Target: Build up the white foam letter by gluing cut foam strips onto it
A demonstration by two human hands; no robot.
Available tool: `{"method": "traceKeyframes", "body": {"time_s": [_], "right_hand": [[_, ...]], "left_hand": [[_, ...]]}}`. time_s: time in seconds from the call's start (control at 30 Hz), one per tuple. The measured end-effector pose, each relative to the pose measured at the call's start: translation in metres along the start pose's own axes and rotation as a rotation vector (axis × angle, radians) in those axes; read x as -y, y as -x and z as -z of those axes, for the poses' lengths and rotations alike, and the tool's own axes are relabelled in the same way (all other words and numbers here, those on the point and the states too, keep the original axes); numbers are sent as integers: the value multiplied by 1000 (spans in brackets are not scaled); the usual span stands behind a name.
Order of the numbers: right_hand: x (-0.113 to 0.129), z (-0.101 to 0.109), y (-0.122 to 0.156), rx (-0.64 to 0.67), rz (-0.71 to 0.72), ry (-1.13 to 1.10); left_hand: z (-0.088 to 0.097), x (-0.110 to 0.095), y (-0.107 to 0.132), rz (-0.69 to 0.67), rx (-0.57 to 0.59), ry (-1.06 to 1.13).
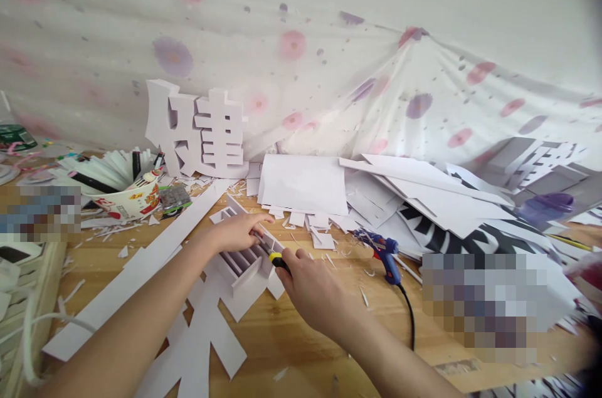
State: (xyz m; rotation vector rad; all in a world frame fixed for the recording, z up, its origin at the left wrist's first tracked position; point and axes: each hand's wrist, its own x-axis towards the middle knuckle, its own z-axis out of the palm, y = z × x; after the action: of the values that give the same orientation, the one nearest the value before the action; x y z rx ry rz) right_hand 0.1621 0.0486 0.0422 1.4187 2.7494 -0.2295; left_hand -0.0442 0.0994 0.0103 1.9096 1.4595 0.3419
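Observation:
My right hand grips a yellow and black utility knife, its tip against a white board piece. That piece is a partly built white foam-board character with thin upright walls and narrow slots, lying on the table. Over its far side, my left hand has its fingers curled on an upright wall, close to the blade; one finger sticks out to the right. A flat white cut-out board lies beneath and nearer to me. The exact contact of blade and board is hard to make out.
A finished white character stands against the flowered curtain. A blue hot glue gun with a black cord lies at right. White sheets are stacked behind. A paper bowl stands left; scraps litter the wooden table.

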Motion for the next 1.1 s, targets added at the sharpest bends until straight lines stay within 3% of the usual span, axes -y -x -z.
{"method": "traceKeyframes", "body": {"time_s": [0.4, 0.93, 1.1], "right_hand": [[0, -2, 1, -54, 24, 8], [2, 8, -8, 27, 6, -63], [0, 5, -9, 13, 1, -68]], "left_hand": [[0, 2, -3, 24, 0, -29], [2, -6, -1, -20, 18, -110], [2, -5, -1, -91, 0, -192]]}}
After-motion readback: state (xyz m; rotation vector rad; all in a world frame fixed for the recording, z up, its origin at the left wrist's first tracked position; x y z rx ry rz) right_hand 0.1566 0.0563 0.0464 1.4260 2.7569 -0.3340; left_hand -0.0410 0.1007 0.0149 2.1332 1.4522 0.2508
